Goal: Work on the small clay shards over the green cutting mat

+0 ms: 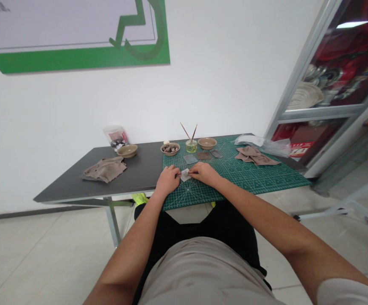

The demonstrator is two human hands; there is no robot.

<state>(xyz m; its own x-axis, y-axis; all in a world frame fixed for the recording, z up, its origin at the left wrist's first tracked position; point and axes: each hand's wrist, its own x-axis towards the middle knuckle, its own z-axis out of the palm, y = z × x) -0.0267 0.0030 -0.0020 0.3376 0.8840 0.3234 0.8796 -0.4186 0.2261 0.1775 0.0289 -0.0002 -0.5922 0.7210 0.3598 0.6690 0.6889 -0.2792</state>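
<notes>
Holding a pale sheet (pixel 185 175) on or just over the mat (pixel 238 178) between nearly closed left hand (pixel 168 178) and right hand (pixel 204 173), apparently pinched at opposite edges for steadiness, with squares (pixel 203 156), jar (pixel 191 147) and bowls (pixel 207 144) beyond, likely for easy reach.

we wear a plain grey-beige shirt (pixel 199 271), softly creased across the front. its right sleeve (pixel 344 291) is short, ending above the elbow (pixel 295 250). we also wear black trousers (pixel 231 224) and bright yellow-green shoes (pixel 140 198), partly hidden. our left hand (pixel 168 180) and right hand (pixel 205 173) are bare.
</notes>
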